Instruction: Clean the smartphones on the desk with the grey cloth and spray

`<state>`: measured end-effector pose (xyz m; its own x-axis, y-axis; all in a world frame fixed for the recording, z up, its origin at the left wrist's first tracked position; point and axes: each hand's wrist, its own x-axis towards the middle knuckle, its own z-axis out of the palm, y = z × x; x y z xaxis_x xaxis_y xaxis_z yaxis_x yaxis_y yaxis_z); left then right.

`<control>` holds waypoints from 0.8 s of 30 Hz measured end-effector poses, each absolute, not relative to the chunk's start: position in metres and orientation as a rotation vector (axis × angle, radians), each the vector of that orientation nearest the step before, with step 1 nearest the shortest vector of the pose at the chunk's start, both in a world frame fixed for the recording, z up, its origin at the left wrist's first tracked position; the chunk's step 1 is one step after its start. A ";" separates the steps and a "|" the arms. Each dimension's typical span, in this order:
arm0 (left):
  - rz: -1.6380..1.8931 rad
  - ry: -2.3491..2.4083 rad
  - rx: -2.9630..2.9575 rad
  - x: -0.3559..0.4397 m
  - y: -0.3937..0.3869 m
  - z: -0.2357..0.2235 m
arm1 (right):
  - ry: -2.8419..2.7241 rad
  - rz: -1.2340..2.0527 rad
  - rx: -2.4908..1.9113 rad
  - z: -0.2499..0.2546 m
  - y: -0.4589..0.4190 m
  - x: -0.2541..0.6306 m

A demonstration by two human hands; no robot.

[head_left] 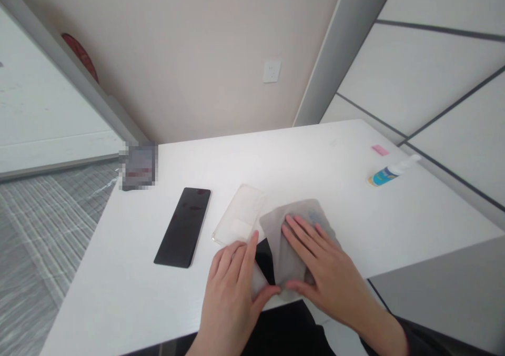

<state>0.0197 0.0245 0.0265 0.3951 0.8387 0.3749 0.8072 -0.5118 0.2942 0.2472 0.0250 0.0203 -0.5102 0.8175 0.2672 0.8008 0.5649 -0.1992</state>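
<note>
A grey cloth (276,224) lies near the table's front edge, folded in places. My right hand (319,256) rests palm down on it, fingers stretched out and thumb pointing left. My left hand (232,282) is closed at the cloth's left part, its index finger extended and its thumb along the near edge. Between the hands shows a flat black surface (265,258), partly covered by the cloth; its kind cannot be made out. Just beyond my left hand is a clear phone case (239,214). Farther left, a smartphone (183,227) lies with its dark screen up.
On the right of the white table (130,293) a small spray bottle (384,176) lies on its side, with a pink piece (380,150) behind it. A blurred-out item (139,165) sits at the far left corner. A wall with a socket (272,71) stands behind.
</note>
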 end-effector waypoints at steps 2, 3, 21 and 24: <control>0.752 1.526 2.571 0.021 0.025 0.026 | -2.509 0.145 -1.250 0.020 0.021 0.241; 0.748 1.528 2.569 0.021 0.025 0.026 | -2.544 0.199 -1.186 0.021 0.019 0.238; 0.532 1.457 2.543 0.021 0.021 0.035 | -2.523 0.102 -1.308 0.020 0.034 0.253; 0.513 1.522 2.529 0.023 0.019 0.031 | -2.500 0.163 -1.294 0.022 0.030 0.246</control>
